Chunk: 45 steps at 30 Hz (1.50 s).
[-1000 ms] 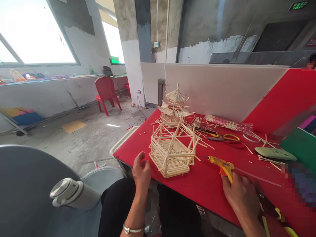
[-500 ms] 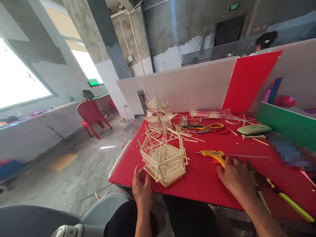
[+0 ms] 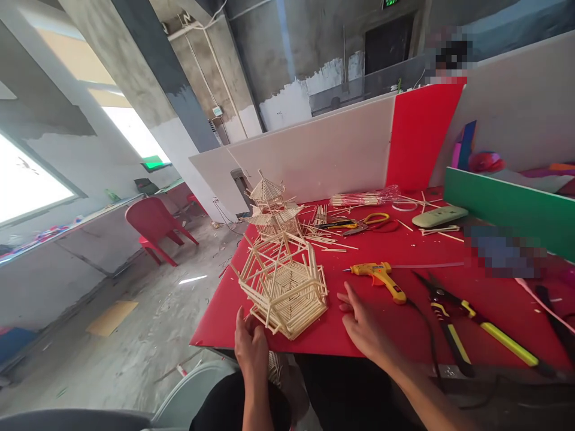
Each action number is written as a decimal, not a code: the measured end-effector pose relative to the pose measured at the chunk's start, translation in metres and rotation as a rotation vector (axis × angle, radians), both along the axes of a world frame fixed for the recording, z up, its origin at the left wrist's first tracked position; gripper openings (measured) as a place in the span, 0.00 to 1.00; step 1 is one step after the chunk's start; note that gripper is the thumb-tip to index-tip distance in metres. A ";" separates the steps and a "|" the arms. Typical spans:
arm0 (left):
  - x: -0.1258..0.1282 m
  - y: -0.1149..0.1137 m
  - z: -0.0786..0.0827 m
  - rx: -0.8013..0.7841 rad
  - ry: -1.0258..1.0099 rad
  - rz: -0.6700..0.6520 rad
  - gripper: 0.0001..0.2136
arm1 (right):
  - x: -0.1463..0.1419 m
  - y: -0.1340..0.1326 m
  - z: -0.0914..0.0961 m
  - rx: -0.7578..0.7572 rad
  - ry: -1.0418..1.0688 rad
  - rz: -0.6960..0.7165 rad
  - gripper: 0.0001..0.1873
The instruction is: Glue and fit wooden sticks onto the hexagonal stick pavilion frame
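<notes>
A hexagonal frame built of thin wooden sticks [image 3: 284, 287] stands near the front edge of the red table [image 3: 395, 323]. My left hand [image 3: 250, 348] is at the table's front edge, its fingers curled against the frame's near corner. My right hand [image 3: 365, 324] lies open on the table to the right of the frame, fingers stretched towards it, holding nothing. A yellow glue gun [image 3: 380, 277] lies on the table just beyond my right hand. A small stick pagoda [image 3: 271, 206] stands behind the frame.
Loose sticks [image 3: 326, 233], yellow-handled scissors [image 3: 363, 222] and a bag of sticks [image 3: 363, 197] lie further back. Cutters with yellow-black handles [image 3: 453, 326] lie at the right. White and red boards [image 3: 341, 149] wall the back; a green board [image 3: 507, 209] stands right. A red chair [image 3: 155, 227] is on the floor left.
My right hand has let go of the glue gun and moved left towards the stick frame. The view has swung right and down. My left hand stays by the frame's corner.
</notes>
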State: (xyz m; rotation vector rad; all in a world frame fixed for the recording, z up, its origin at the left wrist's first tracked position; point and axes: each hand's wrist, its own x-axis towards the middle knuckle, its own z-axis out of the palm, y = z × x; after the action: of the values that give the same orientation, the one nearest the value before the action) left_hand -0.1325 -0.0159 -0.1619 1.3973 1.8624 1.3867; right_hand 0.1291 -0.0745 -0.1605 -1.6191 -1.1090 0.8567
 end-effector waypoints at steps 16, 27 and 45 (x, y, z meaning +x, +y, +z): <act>-0.001 -0.006 0.005 -0.044 -0.128 0.058 0.32 | -0.018 0.004 0.002 -0.024 0.027 0.117 0.40; 0.007 -0.021 0.011 0.144 -0.440 0.183 0.24 | -0.027 -0.007 0.017 -0.071 0.217 0.242 0.38; 0.055 -0.081 0.055 0.461 -0.190 0.228 0.08 | 0.106 0.011 0.047 -0.466 -0.820 -0.165 0.16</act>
State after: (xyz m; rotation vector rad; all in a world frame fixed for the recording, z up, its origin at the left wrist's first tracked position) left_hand -0.0775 -0.0965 -0.1068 1.2173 1.6840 2.0873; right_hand 0.2346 -0.0631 -0.1132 -2.5368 -1.3439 0.3312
